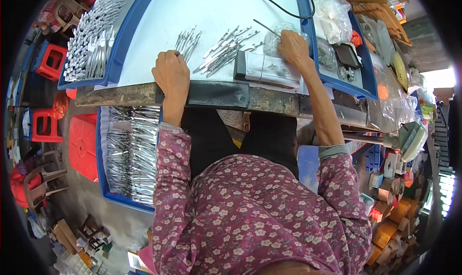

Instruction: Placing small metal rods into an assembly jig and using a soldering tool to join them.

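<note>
- Pale blue-white desk point(211, 10) is the biggest surface and the landmark for the rest; its near edge is a worn dark strip that both hands reach over.
- Blue trays flank the desk: one tray point(115, 58) at its left edge is packed with rows of slim metal tools, a second tray point(103, 179) sits below the near edge on the left, also full of them, and a third tray point(308, 15) at the right edge holds clear bags and small parts.
- Flat packs in clear film point(267, 68) lie near the desk's front edge, right of centre, just beside the right hand.
- Loose metal tools point(224, 51) lie fanned in the middle of the desk, with a smaller bunch point(187, 39) a little to their left. I judge them light, stiff, smooth and slippery, with thin pointed ends; they look best taken by the middle of the shank, a few at a time, or swept together first.
- Left hand point(171, 73) rests at the desk's front edge, fingers curled loosely down; whether it holds anything, I cannot tell.
- Right hand point(293, 49) lies palm-down, fingers spread and bent, pressing on a clear plastic bag point(274, 41) right of the loose tools. The bag looks soft, crinkly and slick, so pinching a corner would likely work better than grabbing its face.
- One thin tool point(264, 27) pokes out just beyond that hand.
</note>
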Demonstrator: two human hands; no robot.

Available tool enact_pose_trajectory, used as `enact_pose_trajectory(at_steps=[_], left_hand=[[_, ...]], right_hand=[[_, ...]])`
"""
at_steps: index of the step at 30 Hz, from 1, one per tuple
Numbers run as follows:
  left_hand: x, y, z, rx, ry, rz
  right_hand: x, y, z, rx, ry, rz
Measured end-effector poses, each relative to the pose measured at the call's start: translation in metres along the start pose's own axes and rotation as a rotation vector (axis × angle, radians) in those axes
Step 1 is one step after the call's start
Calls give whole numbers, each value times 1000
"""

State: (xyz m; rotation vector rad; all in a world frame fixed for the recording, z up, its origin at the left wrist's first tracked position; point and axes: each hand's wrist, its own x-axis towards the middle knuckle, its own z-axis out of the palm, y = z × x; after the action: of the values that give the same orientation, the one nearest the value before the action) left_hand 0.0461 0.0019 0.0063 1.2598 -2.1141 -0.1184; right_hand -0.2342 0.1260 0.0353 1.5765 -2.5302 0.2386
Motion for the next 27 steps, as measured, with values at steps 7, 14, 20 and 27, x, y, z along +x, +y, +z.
enact_pose_trajectory(at_steps=[7,14,20,27], left_hand=[[10,-19,13,101,-39,-55],[15,19,16,-202,-24,205],[16,34,39,-195,-161,242],[24,38,39,-25,-303,235]], right_hand=[[-3,3,4,71,91,33],[-4,2,-2,126,137,65],[-5,-2,-11,230,138,107],[-5,-2,-18,504,273,186]])
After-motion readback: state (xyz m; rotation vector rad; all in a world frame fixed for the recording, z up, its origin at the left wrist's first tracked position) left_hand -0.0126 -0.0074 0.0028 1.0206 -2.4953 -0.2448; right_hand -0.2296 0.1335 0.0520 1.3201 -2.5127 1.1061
